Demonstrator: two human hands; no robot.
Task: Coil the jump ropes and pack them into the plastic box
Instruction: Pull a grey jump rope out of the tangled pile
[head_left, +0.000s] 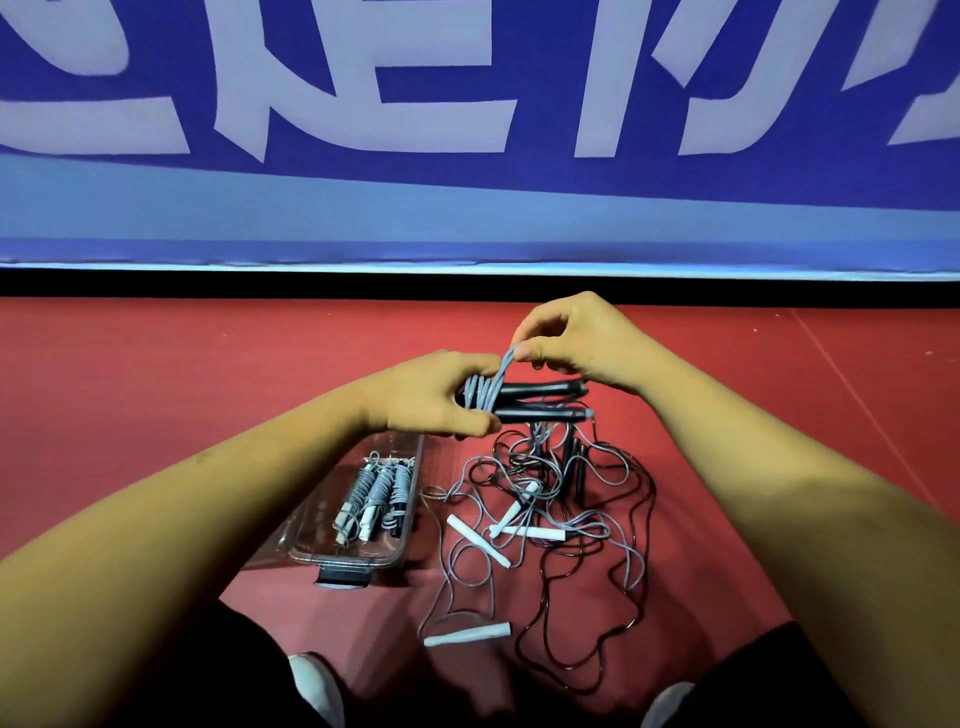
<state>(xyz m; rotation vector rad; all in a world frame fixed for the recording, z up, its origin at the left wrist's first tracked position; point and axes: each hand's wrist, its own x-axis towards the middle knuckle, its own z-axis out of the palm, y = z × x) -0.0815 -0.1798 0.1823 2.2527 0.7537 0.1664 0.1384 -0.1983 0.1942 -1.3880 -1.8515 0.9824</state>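
head view: the grey cord (480, 389) wound round the two black handles (540, 401) might spring loose if the pinch slipped, or snag the tangled loose ropes (545, 499) below. the left hand (434, 397) gripped wraps and handles, fingers curled; the right hand (584, 340) pinched a cord loop above them. the clear plastic box (412, 514), holding three coiled ropes (376, 493), lay below the left wrist.
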